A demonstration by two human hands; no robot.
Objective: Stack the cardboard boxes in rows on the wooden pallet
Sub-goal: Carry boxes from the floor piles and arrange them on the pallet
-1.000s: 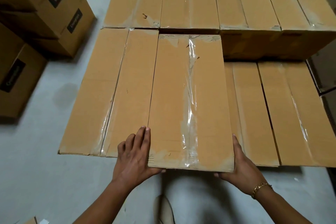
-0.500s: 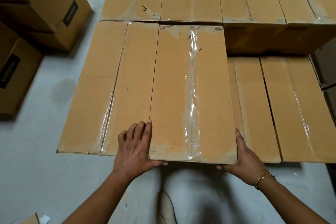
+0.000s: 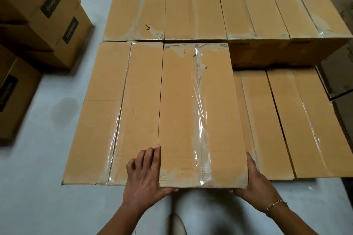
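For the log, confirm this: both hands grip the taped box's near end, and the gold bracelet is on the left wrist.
Left hand and right hand do grip the near end of the taped box, but the gold bracelet is on the right wrist, per the head view.

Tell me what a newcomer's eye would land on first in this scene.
First, the long taped cardboard box in the centre, gripped at its near corners by the left hand and right hand, its top above the lower boxes on its right. Next, the packed far row of boxes along the top, and the dark-labelled stacked boxes on the floor at left.
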